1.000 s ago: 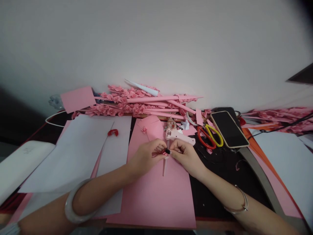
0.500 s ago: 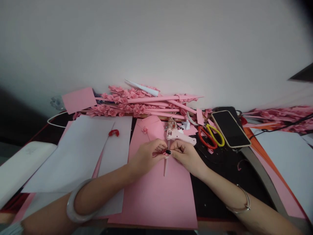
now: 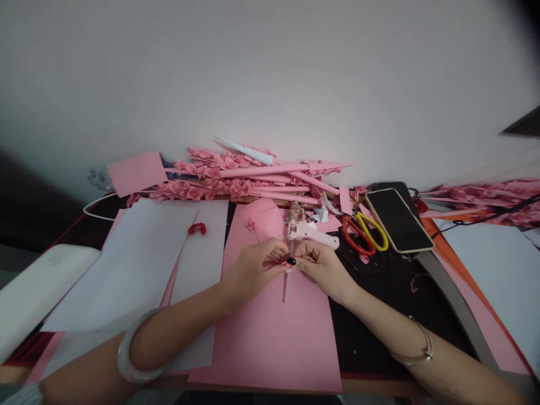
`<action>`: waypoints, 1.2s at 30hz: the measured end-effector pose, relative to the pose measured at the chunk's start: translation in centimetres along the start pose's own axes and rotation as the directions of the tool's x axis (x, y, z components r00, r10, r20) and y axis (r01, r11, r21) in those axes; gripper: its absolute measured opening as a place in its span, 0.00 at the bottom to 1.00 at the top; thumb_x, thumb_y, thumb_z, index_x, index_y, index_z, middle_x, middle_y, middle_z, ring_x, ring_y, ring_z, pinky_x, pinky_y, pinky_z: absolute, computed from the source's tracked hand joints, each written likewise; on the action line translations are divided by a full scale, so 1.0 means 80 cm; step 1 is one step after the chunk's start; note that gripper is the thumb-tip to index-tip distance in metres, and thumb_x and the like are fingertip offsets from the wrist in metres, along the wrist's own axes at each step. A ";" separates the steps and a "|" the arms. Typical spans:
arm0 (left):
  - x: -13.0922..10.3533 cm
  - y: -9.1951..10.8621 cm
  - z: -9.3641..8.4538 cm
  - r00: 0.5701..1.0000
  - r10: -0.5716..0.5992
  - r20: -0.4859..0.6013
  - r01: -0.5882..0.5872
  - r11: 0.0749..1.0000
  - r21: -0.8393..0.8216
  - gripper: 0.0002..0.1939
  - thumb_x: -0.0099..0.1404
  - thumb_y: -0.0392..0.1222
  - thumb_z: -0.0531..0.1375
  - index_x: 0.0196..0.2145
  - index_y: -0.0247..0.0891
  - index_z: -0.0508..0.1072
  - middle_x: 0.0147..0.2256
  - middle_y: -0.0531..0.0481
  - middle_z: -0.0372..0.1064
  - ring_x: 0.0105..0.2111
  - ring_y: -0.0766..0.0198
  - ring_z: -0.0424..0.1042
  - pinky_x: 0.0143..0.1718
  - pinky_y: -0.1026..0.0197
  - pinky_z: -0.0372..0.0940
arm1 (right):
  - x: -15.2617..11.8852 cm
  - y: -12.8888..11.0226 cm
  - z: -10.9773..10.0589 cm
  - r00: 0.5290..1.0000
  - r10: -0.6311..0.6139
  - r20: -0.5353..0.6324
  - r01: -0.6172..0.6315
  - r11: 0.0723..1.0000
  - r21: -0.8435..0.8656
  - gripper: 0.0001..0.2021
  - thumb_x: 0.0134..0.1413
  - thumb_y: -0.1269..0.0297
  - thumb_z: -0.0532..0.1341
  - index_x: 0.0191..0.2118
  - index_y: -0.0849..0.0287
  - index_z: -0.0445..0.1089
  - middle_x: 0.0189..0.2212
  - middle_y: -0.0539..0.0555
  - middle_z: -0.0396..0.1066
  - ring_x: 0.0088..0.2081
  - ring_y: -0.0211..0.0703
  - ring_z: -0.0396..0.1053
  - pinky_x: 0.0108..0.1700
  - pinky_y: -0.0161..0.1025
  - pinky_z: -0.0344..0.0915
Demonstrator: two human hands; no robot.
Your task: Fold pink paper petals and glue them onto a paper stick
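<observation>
Over the pink paper sheet point(image 3: 270, 337), my left hand point(image 3: 257, 267) and my right hand point(image 3: 320, 267) meet at the fingertips. Between them they pinch a small pink paper piece point(image 3: 288, 263), mostly hidden by the fingers. Just behind my hands lies a pale glue gun point(image 3: 310, 233), with a thin translucent stick point(image 3: 286, 288) showing below my fingers. A small pink paper rose point(image 3: 250, 223) rests at the sheet's upper left.
Pink paper flower stems point(image 3: 236, 174) lie along the wall. Right of my hands are red and yellow scissors point(image 3: 358, 239) and a phone point(image 3: 399, 220). White sheets point(image 3: 122, 264) with a red curled piece point(image 3: 197, 229) lie left; more paper point(image 3: 489, 270) is at right.
</observation>
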State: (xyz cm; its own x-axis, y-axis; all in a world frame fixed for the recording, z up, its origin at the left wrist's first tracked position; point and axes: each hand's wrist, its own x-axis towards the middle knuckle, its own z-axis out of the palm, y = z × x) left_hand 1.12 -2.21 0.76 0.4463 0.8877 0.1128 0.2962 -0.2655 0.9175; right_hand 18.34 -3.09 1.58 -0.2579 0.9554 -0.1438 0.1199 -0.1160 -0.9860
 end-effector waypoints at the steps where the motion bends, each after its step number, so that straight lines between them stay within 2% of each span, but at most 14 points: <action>1: 0.000 0.000 0.000 1.000 0.001 -0.001 -0.001 1.000 -0.001 0.06 0.57 0.35 0.62 0.32 0.38 0.68 0.30 0.54 0.71 0.32 0.68 0.71 0.34 0.68 0.65 | 0.000 0.000 0.000 1.000 -0.003 -0.005 0.003 1.000 0.001 0.16 0.43 0.55 0.66 0.22 0.60 0.61 0.16 0.42 0.53 0.18 0.30 0.45 0.20 0.32 0.41; 11: 0.000 0.000 0.000 1.000 -0.007 -0.007 0.007 0.999 -0.038 0.06 0.56 0.35 0.62 0.32 0.38 0.68 0.30 0.54 0.71 0.32 0.68 0.71 0.35 0.67 0.65 | -0.001 0.003 -0.001 0.999 -0.051 0.010 0.051 0.998 0.022 0.16 0.46 0.54 0.64 0.23 0.60 0.61 0.17 0.43 0.53 0.18 0.29 0.45 0.20 0.32 0.41; 17: 0.005 -0.004 0.000 0.991 -0.127 -0.041 0.117 0.974 -0.192 0.09 0.53 0.35 0.64 0.32 0.37 0.68 0.31 0.52 0.70 0.34 0.65 0.70 0.37 0.63 0.66 | -0.002 0.017 -0.003 0.995 -0.064 -0.071 0.075 0.985 0.156 0.17 0.57 0.54 0.56 0.24 0.60 0.60 0.13 0.41 0.48 0.15 0.29 0.42 0.18 0.32 0.38; 22: 0.010 -0.006 -0.002 0.973 -0.232 0.021 0.212 0.847 -0.488 0.11 0.53 0.36 0.64 0.36 0.35 0.69 0.32 0.51 0.70 0.31 0.67 0.69 0.31 0.66 0.66 | -0.003 0.021 -0.004 0.992 -0.087 -0.092 0.104 0.975 0.198 0.16 0.59 0.55 0.54 0.26 0.61 0.63 0.13 0.41 0.48 0.15 0.29 0.43 0.18 0.33 0.37; 28: 0.015 -0.005 -0.008 0.929 -0.365 0.060 0.315 0.695 -0.646 0.12 0.53 0.39 0.66 0.35 0.36 0.71 0.32 0.52 0.70 0.31 0.70 0.68 0.32 0.67 0.66 | -0.003 0.019 -0.004 0.988 -0.109 -0.110 0.127 0.978 0.167 0.16 0.60 0.55 0.53 0.27 0.61 0.64 0.13 0.41 0.47 0.15 0.30 0.43 0.19 0.33 0.38; 33: 0.016 -0.007 -0.009 0.928 -0.362 0.087 0.299 0.583 -0.756 0.09 0.56 0.42 0.64 0.35 0.37 0.73 0.31 0.52 0.71 0.30 0.70 0.70 0.34 0.67 0.66 | -0.005 0.020 -0.005 0.982 -0.126 -0.139 0.138 0.987 0.081 0.15 0.61 0.56 0.52 0.27 0.60 0.63 0.14 0.42 0.48 0.16 0.31 0.44 0.19 0.33 0.40; 36: 0.016 -0.009 -0.008 0.930 -0.354 0.098 0.287 0.534 -0.795 0.10 0.59 0.44 0.61 0.36 0.37 0.74 0.31 0.51 0.72 0.30 0.68 0.71 0.35 0.65 0.66 | -0.005 0.018 -0.004 0.959 -0.210 -0.190 0.200 0.977 -0.072 0.08 0.59 0.61 0.55 0.32 0.59 0.64 0.20 0.45 0.55 0.20 0.32 0.50 0.22 0.32 0.48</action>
State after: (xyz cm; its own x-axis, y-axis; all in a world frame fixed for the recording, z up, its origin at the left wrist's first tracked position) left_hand 0.92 -0.65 0.47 0.3933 0.8827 -0.2572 -0.3856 0.4123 0.8254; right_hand 18.96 -3.57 0.24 -0.0905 0.9922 0.0857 0.1349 0.0975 -0.9861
